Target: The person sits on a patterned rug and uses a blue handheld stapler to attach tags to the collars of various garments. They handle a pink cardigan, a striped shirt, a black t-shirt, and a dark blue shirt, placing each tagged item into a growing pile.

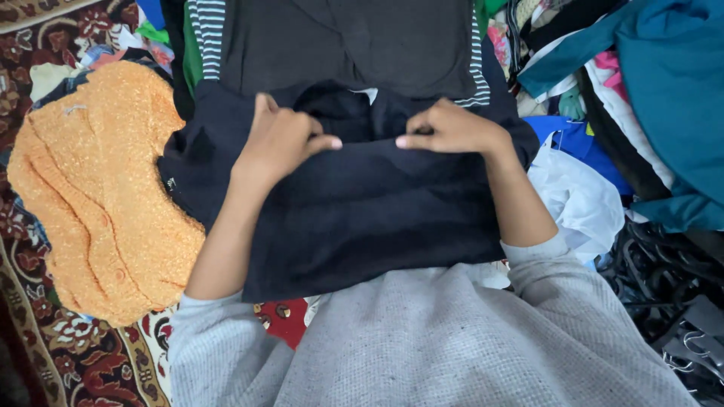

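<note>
A dark navy garment (362,211) lies spread in front of me, on top of other clothes. My left hand (283,139) grips its upper edge near the collar, thumb pointing right. My right hand (452,130) pinches the same edge a short way to the right, thumb pointing left. The two thumbs nearly meet over the fabric. Grey sleeves cover my forearms up to the elbows.
An orange knitted garment (98,196) lies at the left on a patterned red rug (75,354). A dark top with striped trim (339,45) lies behind the navy one. Teal cloth (671,90), a white bag (581,196) and black hangers (671,286) crowd the right.
</note>
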